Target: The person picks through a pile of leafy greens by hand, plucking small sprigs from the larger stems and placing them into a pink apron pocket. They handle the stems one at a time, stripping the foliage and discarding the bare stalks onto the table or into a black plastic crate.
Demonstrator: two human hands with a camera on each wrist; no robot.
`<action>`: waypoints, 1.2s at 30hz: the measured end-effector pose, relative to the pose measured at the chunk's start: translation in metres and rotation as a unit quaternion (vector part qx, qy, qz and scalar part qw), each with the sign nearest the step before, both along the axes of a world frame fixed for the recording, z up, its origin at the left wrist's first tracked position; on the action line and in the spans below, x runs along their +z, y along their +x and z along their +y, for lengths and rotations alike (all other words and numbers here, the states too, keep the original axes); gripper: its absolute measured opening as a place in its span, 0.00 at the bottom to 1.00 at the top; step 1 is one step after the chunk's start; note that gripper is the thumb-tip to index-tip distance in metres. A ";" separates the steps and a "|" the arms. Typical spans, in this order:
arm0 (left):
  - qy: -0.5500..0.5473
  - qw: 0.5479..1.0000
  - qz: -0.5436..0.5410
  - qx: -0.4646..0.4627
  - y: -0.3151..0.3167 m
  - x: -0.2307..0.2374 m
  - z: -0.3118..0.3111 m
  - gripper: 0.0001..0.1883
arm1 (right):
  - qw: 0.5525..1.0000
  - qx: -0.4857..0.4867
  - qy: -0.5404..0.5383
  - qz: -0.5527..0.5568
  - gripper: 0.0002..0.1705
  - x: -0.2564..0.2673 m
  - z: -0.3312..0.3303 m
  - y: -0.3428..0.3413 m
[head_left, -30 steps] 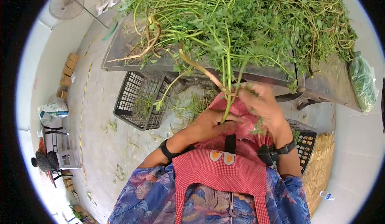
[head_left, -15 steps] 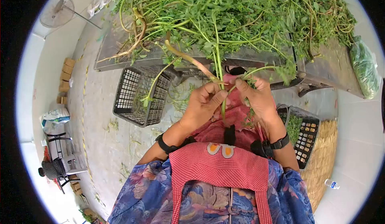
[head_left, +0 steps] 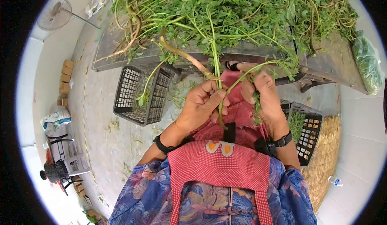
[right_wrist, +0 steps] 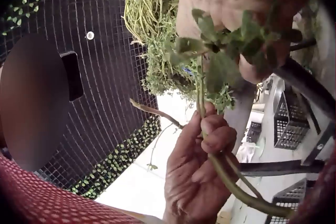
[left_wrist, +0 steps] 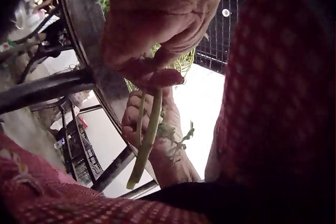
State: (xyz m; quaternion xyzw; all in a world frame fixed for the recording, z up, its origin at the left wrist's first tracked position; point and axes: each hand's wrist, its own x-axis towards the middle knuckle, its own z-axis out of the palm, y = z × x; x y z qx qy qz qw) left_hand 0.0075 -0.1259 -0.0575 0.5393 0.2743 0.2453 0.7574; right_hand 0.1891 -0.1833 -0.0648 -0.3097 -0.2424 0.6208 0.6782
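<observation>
Over the lap, my left hand (head_left: 203,104) pinches a long purslane stem (head_left: 216,59) between thumb and fingers. Its thick pinkish root end (head_left: 185,55) slants up toward the table, and a leafy side shoot (head_left: 258,67) arches right. In the left wrist view, the stem's lower end (left_wrist: 144,155) sticks out below the fingers. My right hand (head_left: 266,90), just right of the stem, has curled fingers holding small leafy sprigs (head_left: 257,108) that hang below the palm. Leaves (right_wrist: 215,50) partly cover that hand in the right wrist view.
A big heap of purslane (head_left: 242,15) covers the dark table (head_left: 113,55) ahead. Black crates stand below at left (head_left: 149,104) and right (head_left: 308,140), the right one holding greens. A bagged bundle (head_left: 367,63) hangs by the table's right end. A straw mat (head_left: 326,156) lies at right.
The left hand rose to pinch the stem higher up. The right hand came in to the stem, then drew away to the right, sprigs still in its fingers; the side shoot now arches right.
</observation>
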 end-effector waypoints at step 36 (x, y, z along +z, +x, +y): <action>-0.013 0.999 -0.001 0.030 -0.002 0.003 0.000 0.05 | 0.859 -0.158 0.030 -0.486 0.10 0.008 0.003 -0.006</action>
